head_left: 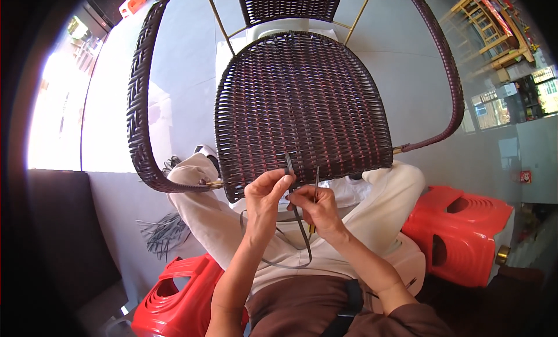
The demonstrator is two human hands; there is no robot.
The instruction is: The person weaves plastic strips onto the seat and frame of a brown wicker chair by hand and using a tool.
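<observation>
Centre frame, a dark woven chair (299,104) lies tipped against the person's knees, its seat facing up at the camera, which puts the near edge of the weave right where both hands can get at it. The left hand (264,200) is pinched shut on a dark strand (289,162), thumb and fingers closed around it just where it comes out of the seat's lower edge, holding it taut and upright. The right hand (318,212) sits just beside, fingers curled closed around a thin metal tool (315,191) with a yellowish handle, its tip pointing up toward the same spot in the weave. Below the hands the strand's slack drops in a loop across the lap, kept loose and clear of the working edge. The chair's arms sweep round at left and right of the frame, bare metal tips showing where the wrapping stops. At lower left sits a red stool (174,296), another at right (459,232), both near the legs but apart from the hands. A bundle of spare strands (163,232) lies on the floor at left, near the knee. Nothing crowds the hands; only the tight weave itself closes off the gap they are working at.
</observation>
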